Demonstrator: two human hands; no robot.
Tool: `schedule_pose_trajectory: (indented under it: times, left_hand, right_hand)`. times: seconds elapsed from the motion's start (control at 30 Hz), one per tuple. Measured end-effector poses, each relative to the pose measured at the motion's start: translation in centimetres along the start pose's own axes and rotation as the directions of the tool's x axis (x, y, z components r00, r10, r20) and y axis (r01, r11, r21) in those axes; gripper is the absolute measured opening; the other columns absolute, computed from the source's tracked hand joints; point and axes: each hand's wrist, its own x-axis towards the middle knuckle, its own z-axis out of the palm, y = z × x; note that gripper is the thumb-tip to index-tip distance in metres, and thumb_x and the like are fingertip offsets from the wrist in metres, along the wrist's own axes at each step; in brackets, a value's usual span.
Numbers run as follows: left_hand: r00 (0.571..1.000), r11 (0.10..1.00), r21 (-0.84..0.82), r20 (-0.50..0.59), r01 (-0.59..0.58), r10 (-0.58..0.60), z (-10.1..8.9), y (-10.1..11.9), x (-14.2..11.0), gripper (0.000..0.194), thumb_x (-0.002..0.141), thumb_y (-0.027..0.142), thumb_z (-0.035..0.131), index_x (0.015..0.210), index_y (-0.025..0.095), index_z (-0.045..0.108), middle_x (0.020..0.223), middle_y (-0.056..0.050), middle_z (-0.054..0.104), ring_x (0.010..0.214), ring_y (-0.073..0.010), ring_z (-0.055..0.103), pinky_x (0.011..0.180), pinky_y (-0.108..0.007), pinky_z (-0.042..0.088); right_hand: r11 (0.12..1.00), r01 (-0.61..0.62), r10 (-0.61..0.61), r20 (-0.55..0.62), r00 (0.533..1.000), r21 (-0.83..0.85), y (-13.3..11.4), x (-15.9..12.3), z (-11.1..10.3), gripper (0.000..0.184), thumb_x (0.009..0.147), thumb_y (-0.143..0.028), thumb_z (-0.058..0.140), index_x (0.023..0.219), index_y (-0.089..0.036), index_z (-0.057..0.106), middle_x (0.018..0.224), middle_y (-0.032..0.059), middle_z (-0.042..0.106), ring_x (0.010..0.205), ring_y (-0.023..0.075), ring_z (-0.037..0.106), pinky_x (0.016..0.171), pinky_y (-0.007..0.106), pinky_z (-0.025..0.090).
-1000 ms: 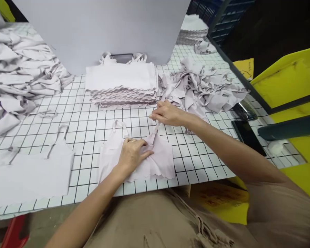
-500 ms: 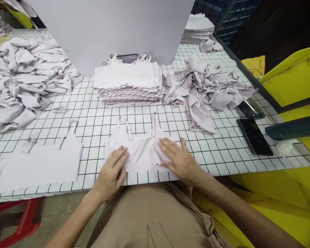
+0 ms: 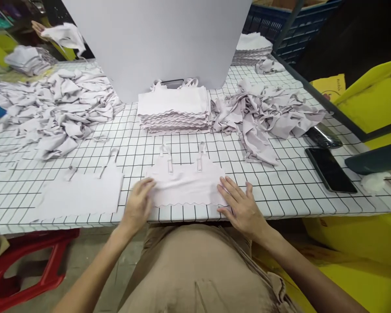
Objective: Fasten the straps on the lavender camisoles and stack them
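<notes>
A pale pinkish-white strappy crop top (image 3: 189, 187) lies spread before me near the table's front edge. Its two adjustable straps point away from me, and its wavy hem faces me. My left hand (image 3: 138, 204) is at the top's left edge, fingers bent and closed on the fabric there; the thumb is partly hidden. Flat on the right edge rests my right hand (image 3: 243, 206), open, with its fingers outstretched. Farther left, a second pale crop top (image 3: 81, 195) lies flat, its straps also toward the back.
Behind the top stands a neat stack of folded tops (image 3: 174, 104) against a grey panel (image 3: 169, 39). Loose garments are heaped at left (image 3: 65, 104) and right (image 3: 260, 108). A phone (image 3: 330, 169) lies right. Below left is a red stool (image 3: 52, 265); another person's hand (image 3: 37, 28) shows behind.
The crop top is now flatter and wider, its hem straighter. My hands have moved apart to its side edges, and my left fingers have bent. The view has shifted left.
</notes>
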Motion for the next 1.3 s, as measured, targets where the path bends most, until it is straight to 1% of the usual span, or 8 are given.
schedule_pose_trajectory:
  times: [0.1,0.23,0.43,0.57,0.67,0.8,1.07,1.3]
  left_hand:
    - [0.976,0.997,0.030,0.208,-0.068,0.060,2.1,2.0,0.8,0.053,0.103,0.022,0.033,0.155,0.016,0.033,0.157,-0.013,0.045,0.150,-0.0244,0.034,0.123,-0.051,0.030]
    - [0.968,0.957,0.267,0.186,0.113,-0.166,3.1,0.9,0.8,0.068,0.102,0.048,0.038,0.161,0.017,0.023,0.166,-0.014,0.024,0.156,-0.0329,0.014,0.124,-0.058,0.019]
    - [0.977,0.947,0.292,0.123,0.133,-0.176,2.3,-2.2,-0.9,0.078,0.099,0.056,0.039,0.161,0.013,0.020,0.165,-0.020,0.022,0.154,-0.0381,0.017,0.121,-0.064,0.019]
    - [0.989,0.962,0.242,0.047,0.125,-0.141,2.0,-3.4,-0.9,0.074,0.101,0.050,0.038,0.163,0.019,0.013,0.166,-0.020,0.021,0.155,-0.0387,0.012,0.120,-0.069,0.011]
    - [0.998,0.985,0.158,-0.011,0.068,-0.067,1.2,-2.6,0.7,0.067,0.102,0.043,0.040,0.162,0.028,0.014,0.166,-0.017,0.023,0.155,-0.0369,0.014,0.119,-0.071,0.012]
    - [0.994,0.991,0.086,-0.043,-0.099,0.103,-0.3,-0.8,3.5,0.066,0.100,0.038,0.049,0.160,0.035,0.022,0.162,-0.012,0.037,0.152,-0.0347,0.027,0.121,-0.067,0.017]
    - [0.976,0.941,-0.258,0.032,0.217,-0.216,-3.5,2.5,9.0,0.041,0.091,0.051,0.062,0.128,0.035,0.067,0.135,-0.005,0.068,0.126,-0.0356,0.062,0.089,-0.049,0.062]
    - [0.963,0.561,-0.803,0.268,0.203,0.036,-3.4,12.0,17.4,0.046,0.084,0.048,0.073,0.121,0.019,0.072,0.114,-0.013,0.076,0.106,-0.0300,0.073,0.095,-0.049,0.061]
  right_hand:
    - [1.000,0.006,-0.007,0.097,0.995,0.014,-0.9,0.6,0.3,0.077,0.103,-0.053,0.034,0.162,-0.019,-0.003,0.164,0.0172,0.027,0.152,0.0339,0.027,0.112,0.073,0.025]
    - [0.993,-0.116,0.116,0.126,0.985,-0.006,-0.9,0.4,0.5,0.085,0.101,-0.058,0.036,0.161,-0.018,-0.009,0.165,0.0202,0.019,0.154,0.0362,0.021,0.111,0.076,0.025]
    - [0.964,-0.137,0.077,0.254,0.964,0.228,-0.1,1.2,-1.4,0.074,0.097,-0.061,0.046,0.158,-0.021,0.031,0.162,0.0164,0.032,0.152,0.0343,0.029,0.115,0.072,0.027]
    - [0.836,-0.375,0.405,0.012,0.914,0.401,6.2,2.3,-4.5,0.044,0.102,-0.043,0.044,0.131,-0.017,0.063,0.128,0.0159,0.069,0.120,0.0268,0.065,0.101,0.052,0.053]
    - [0.816,-0.437,0.531,-0.192,0.825,0.379,11.9,3.1,-6.2,0.024,0.092,-0.028,0.057,0.107,-0.015,0.071,0.106,0.0145,0.073,0.100,0.0270,0.067,0.092,0.049,0.054]
    - [0.775,-0.468,0.577,-0.174,0.798,0.425,16.9,4.6,-7.6,0.009,0.074,-0.020,0.069,0.068,-0.016,0.063,0.072,0.0079,0.067,0.081,0.0249,0.062,0.085,0.047,0.052]
    - [0.653,-0.185,0.651,-0.420,0.632,0.734,19.6,9.5,-17.7,0.013,0.092,-0.034,0.049,0.087,-0.023,0.051,0.074,-0.0007,0.054,0.066,0.0150,0.053,0.058,0.026,0.045]
    - [0.666,0.149,0.534,-0.607,0.588,0.731,13.4,16.0,-24.7,0.022,0.090,-0.041,0.067,0.086,-0.025,0.054,0.079,-0.0013,0.054,0.071,0.0133,0.052,0.062,0.026,0.045]
